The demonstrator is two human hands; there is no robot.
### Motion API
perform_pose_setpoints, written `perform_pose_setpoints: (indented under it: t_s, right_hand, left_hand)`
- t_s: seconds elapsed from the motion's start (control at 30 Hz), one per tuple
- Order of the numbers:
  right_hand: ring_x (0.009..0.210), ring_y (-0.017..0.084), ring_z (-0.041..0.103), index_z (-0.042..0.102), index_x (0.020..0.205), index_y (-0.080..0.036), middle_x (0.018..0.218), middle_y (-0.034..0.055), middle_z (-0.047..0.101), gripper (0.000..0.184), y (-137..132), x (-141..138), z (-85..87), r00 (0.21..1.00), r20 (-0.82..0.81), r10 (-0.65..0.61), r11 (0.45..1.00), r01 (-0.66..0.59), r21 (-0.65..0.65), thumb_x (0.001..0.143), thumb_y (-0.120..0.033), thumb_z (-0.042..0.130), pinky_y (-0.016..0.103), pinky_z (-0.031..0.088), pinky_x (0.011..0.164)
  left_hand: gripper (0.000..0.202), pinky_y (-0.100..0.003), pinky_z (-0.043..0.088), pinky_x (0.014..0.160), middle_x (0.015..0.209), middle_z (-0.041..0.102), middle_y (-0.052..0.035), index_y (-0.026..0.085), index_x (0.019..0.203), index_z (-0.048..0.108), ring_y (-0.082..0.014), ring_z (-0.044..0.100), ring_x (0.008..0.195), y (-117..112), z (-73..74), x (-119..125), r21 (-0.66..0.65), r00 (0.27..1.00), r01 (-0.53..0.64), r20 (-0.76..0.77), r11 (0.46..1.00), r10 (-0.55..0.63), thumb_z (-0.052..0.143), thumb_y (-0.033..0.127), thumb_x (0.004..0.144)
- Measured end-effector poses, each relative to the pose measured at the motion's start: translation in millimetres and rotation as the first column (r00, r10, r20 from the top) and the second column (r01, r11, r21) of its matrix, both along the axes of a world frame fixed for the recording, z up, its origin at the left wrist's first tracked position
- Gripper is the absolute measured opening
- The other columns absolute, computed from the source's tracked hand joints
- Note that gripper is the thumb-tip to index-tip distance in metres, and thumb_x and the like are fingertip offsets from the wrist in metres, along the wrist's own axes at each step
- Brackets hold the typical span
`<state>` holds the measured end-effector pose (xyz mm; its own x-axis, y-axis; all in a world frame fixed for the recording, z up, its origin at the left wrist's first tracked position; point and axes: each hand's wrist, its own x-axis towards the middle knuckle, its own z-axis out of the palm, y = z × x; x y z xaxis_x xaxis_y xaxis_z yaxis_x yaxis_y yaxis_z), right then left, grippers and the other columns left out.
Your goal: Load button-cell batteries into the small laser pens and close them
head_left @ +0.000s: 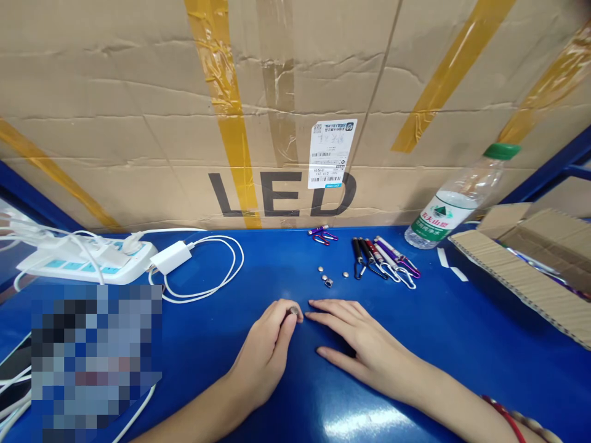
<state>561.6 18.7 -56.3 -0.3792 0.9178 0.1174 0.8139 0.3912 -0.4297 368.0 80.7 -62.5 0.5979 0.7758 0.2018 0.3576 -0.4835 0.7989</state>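
Note:
My left hand (pixel 270 351) rests on the blue table (pixel 462 344), its fingers curled around a small round button cell (pixel 292 311) pinched at the fingertips. Beside it my right hand (pixel 355 344) lies flat with fingers stretched out, its fingertips almost touching the left hand's. Just beyond the hands lie several loose button cells (pixel 327 277). Farther back is a row of small keychain flashlights (pixel 383 258) with clips, and one purple flashlight (pixel 321 232) apart from them.
A big cardboard box marked LED (pixel 286 123) walls off the back. A white power strip (pixel 87 261) with a charger and cables (pixel 203 271) sits left. A water bottle (pixel 457 200) leans at the right, next to an open cardboard box (pixel 526 264).

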Motion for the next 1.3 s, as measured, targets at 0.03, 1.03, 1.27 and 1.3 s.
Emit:
perform_pose_setpoints:
  t_s: [0.03, 1.03, 1.27, 1.3]
  right_hand:
    - [0.124, 0.019, 0.034, 0.046, 0.13, -0.021, 0.135, 0.0029, 0.04, 0.042, 0, 0, 0.0, 1.0, 0.003, 0.0, 1.0, 0.0, 0.0, 0.091, -0.033, 0.054, 0.035, 0.033, 0.102]
    - [0.091, 0.016, 0.052, 0.062, 0.088, -0.021, 0.101, -0.0003, 0.058, 0.012, 5, -3, -9.1, 0.953, -0.295, -0.07, 0.988, 0.106, 0.108, 0.078, -0.016, 0.065, 0.031, 0.04, 0.079]
    - [0.086, 0.014, 0.052, 0.058, 0.084, -0.021, 0.091, -0.0027, 0.059, 0.009, 4, -3, -7.6, 0.925, -0.374, -0.073, 0.993, 0.104, 0.063, 0.081, -0.012, 0.058, 0.027, 0.042, 0.075]
    - [0.085, 0.013, 0.052, 0.058, 0.083, -0.021, 0.09, -0.0029, 0.059, 0.009, 4, -3, -7.3, 0.927, -0.368, -0.076, 0.993, 0.104, 0.058, 0.081, -0.012, 0.058, 0.026, 0.041, 0.074]
  left_hand:
    - [0.03, -0.018, 0.038, 0.078, 0.089, 0.056, -0.0018, 0.016, 0.088, 0.052, -0.0067, 0.051, 0.085, 0, -0.3, 0, 0.041, 1.0, -0.022, 0.002, 0.999, 0.022, 0.026, 0.028, 0.095]
    - [0.011, -0.008, 0.04, 0.077, 0.094, 0.054, 0.0011, 0.017, 0.094, 0.049, -0.001, 0.053, 0.086, -3, -2.1, 1, 0.197, 0.975, 0.219, 0.003, 0.956, -0.224, 0.038, 0.019, 0.091]
    - [0.015, -0.006, 0.041, 0.074, 0.088, 0.059, 0.0042, 0.019, 0.105, 0.045, 0.0, 0.057, 0.078, -4, -2.2, 1, 0.334, 0.99, 0.115, 0.041, 0.935, -0.136, 0.041, 0.016, 0.09]
    - [0.015, -0.007, 0.042, 0.073, 0.087, 0.059, 0.0042, 0.018, 0.104, 0.044, -0.0001, 0.058, 0.078, -5, -2.1, 1, 0.345, 0.991, 0.105, 0.047, 0.933, -0.129, 0.04, 0.015, 0.09]
